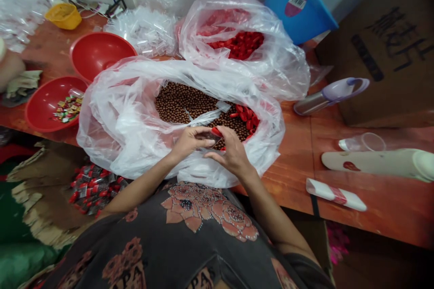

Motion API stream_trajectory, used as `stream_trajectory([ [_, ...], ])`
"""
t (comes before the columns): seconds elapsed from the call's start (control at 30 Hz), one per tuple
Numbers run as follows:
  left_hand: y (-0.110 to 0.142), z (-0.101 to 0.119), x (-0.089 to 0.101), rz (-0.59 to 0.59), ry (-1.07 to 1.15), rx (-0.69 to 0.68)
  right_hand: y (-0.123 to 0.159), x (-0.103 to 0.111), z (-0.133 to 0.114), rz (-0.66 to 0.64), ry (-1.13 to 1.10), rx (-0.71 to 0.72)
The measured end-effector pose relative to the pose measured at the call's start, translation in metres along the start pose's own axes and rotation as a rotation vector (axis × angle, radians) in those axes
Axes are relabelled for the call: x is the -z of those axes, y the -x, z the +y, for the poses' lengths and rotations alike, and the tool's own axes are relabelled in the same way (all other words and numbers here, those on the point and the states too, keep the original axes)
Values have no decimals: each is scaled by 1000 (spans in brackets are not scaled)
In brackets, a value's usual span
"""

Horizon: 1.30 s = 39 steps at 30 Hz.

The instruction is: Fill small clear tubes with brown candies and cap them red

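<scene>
Above the front edge of a plastic-lined bag (125, 117), my left hand (190, 144) grips a small clear container (207, 136) with dark contents. My right hand (233, 150) has its fingers closed at the red cap (216, 132) on the container's right end, partly hiding it. Small brown balls (183, 99) fill the bag behind my hands. Loose red caps (247, 117) lie on the balls at the right. A crumpled strip of clear plastic (205, 118) rests among them.
A second bag (288, 72) of red pieces stands behind. Two red bowls (101, 52) are at the left, the nearer holding small colourful pieces (68, 109). Filled red-capped containers (95, 189) lie below left. A bottle (312, 101), thermos (373, 162) and tissue pack (335, 194) are right.
</scene>
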<state>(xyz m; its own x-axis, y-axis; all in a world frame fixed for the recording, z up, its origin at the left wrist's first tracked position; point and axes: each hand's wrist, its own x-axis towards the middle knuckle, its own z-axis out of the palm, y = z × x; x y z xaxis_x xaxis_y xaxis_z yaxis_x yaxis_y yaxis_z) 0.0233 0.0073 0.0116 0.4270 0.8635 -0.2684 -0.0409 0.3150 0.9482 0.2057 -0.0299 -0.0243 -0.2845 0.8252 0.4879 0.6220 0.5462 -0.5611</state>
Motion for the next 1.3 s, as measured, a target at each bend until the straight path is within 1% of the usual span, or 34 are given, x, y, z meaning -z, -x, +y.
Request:
stream_trajectory([
  [0.07,-3,-6,-6,22,96,29,-1,-6,-2,17,-23,-46],
  [0.13,-8,-11,-12,24,180,104,-1,-9,-4,30,-55,-74],
  [0.23,-14,-16,-20,26,257,261,-2,-9,-4,-15,-80,-61],
  [0.27,-15,-17,-22,42,269,285,-3,-8,-3,-36,-79,-48],
  [0.3,-17,-18,-24,64,282,286,-4,-7,-3,-52,-75,-36],
  [0.37,-18,-19,-27,84,321,231,-5,-6,-1,-55,-58,-18],
  [0.5,-16,-21,-33,43,413,68,-8,-4,-1,-6,-2,59],
  [0.57,-15,-21,-34,43,437,41,-9,-2,-3,-15,26,73],
  [0.6,-14,-20,-34,46,447,43,-10,-1,-4,-33,31,58],
  [0.67,-12,-17,-32,36,468,60,-10,3,-5,-91,-22,-9],
  [0.7,-12,-15,-30,22,480,71,-11,5,-5,-119,-91,-64],
  [0.73,-11,-13,-28,6,490,79,-11,7,-4,-123,-189,-139],
  [0.77,-10,-11,-26,-10,497,85,-10,8,-3,-99,-312,-236],
  [0.8,-9,-10,-25,-22,500,89,-10,8,-2,-42,-442,-347],
  [0.87,-8,-8,-23,-35,492,98,-10,8,0,126,-658,-562],
  [0.9,-8,-9,-23,-45,483,112,-10,8,-1,200,-724,-632],
  [0.93,-9,-9,-24,-60,474,132,-10,7,-1,234,-761,-665],
  [0.97,-9,-10,-25,-76,466,155,-11,7,-3,225,-769,-663],
  [1.0,-10,-11,-27,-89,460,178,-12,7,-5,181,-749,-629],
  [1.07,-12,-14,-30,-96,457,204,-13,8,-8,54,-618,-490],
  [1.13,-15,-16,-31,-68,464,196,-13,8,-10,-49,-407,-311],
  [1.2,-17,-16,-30,-56,464,203,-12,7,-11,-99,-216,-167],
  [1.3,-18,-15,-30,-67,451,255,-9,3,-10,-122,-59,-57],
])
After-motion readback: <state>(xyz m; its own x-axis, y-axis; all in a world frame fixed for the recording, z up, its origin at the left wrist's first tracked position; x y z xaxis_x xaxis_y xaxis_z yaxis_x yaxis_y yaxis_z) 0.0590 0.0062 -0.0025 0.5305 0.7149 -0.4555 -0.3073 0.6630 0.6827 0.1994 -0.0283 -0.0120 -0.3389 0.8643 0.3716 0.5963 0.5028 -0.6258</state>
